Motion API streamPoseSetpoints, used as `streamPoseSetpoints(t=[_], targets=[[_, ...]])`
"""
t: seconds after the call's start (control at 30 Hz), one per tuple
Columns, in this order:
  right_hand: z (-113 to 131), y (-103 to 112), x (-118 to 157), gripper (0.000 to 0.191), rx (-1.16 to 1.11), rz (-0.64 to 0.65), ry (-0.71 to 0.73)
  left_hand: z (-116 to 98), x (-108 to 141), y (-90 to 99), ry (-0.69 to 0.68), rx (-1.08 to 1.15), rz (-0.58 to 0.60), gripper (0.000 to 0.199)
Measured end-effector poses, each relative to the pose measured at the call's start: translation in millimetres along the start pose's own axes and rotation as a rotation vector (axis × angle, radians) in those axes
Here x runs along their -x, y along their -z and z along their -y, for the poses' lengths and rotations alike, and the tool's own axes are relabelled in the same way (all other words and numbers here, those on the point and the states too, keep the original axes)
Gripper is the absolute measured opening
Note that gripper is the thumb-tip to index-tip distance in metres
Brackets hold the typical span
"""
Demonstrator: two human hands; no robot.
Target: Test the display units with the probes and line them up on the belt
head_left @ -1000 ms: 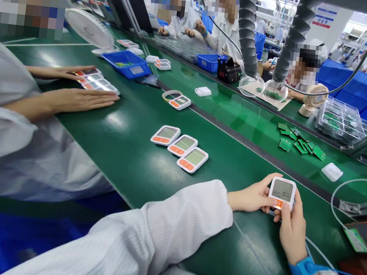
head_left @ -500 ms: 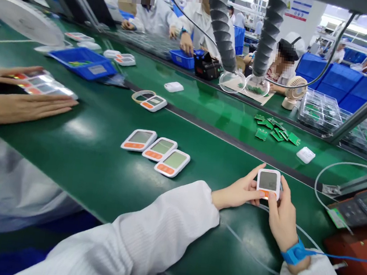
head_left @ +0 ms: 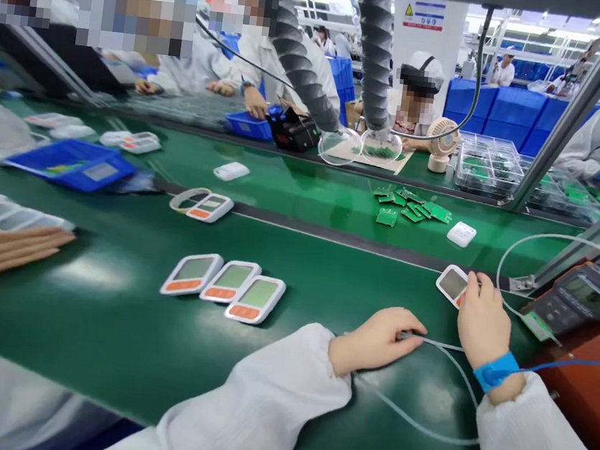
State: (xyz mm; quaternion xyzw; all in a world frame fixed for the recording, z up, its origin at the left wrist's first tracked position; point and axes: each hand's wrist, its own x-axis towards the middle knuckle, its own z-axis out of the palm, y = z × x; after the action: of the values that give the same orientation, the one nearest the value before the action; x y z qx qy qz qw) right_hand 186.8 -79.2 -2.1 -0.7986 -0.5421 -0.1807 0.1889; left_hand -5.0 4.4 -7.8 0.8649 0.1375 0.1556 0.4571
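The device [head_left: 452,282], held up between both hands half a second ago, is now low on the right, by the counter's [head_left: 104,325] dark far strip [head_left: 331,239]. The right hand [head_left: 485,315] curls its fingers over the device's right edge; whether they grip it cannot be told. The left hand [head_left: 378,339], nearer, has let go and pinches a cable [head_left: 447,345]. Three devices [head_left: 231,282] overlap at left.
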Motion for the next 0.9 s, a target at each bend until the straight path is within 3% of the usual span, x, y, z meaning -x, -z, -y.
streamPoseSetpoints(t=[0.07, 0.13, 0.17, 0.23, 0.33, 0.4, 0.47, 0.53, 0.6, 0.67, 0.77, 0.83, 0.9], targets=[[13.4, 4.0, 5.7, 0.039, -0.028, 0.012, 0.077, -2.3, 0.9, -1.2, -0.104, -0.115, 0.043, 0.024], [31.9, 6.1, 15.1, 0.028, -0.107, 0.149, 0.209, 0.5, 1.4, 5.6, -0.14, -0.197, 0.056, 0.025], [41.4, 6.0, 21.0, 0.018, -0.171, 0.253, 0.302, 4.0, 2.0, 13.8, -0.128, -0.241, 0.01, 0.026], [57.3, 3.6, 33.1, 0.002, -0.218, 0.309, 0.369, 14.7, 6.1, 39.5, -0.042, -0.334, -0.211, 0.025], [67.0, -2.9, 45.8, 0.023, -0.261, 0.332, 0.378, 36.7, 24.6, 86.2, 0.213, -0.425, -0.706, 0.031], [65.5, -6.6, 48.5, 0.025, -0.292, 0.342, 0.356, 51.1, 45.0, 105.7, 0.319, -0.603, -0.823, 0.038], [62.5, -8.7, 48.1, 0.018, -0.319, 0.35, 0.346, 61.6, 67.1, 108.4, 0.432, -0.84, -0.8, 0.049], [60.8, -9.0, 46.8, 0.014, -0.345, 0.354, 0.349, 66.2, 85.7, 97.8, 0.537, -0.997, -0.675, 0.053], [60.6, -8.6, 46.0, 0.016, -0.371, 0.35, 0.352, 65.5, 97.9, 83.6, 0.53, -1.025, -0.517, 0.05], [60.7, -9.0, 45.9, 0.015, -0.396, 0.343, 0.365, 63.1, 104.7, 74.9, 0.428, -0.964, -0.42, 0.046], [59.6, -12.9, 46.7, 0.012, -0.443, 0.348, 0.421, 63.3, 113.8, 77.4, 0.358, -0.942, -0.489, 0.045], [58.4, -16.3, 47.6, 0.012, -0.469, 0.351, 0.451, 67.2, 123.2, 83.6, 0.42, -0.996, -0.57, 0.049], [57.5, -18.3, 48.6, 0.024, -0.485, 0.35, 0.467, 71.6, 134.0, 87.2, 0.471, -1.022, -0.572, 0.054]])
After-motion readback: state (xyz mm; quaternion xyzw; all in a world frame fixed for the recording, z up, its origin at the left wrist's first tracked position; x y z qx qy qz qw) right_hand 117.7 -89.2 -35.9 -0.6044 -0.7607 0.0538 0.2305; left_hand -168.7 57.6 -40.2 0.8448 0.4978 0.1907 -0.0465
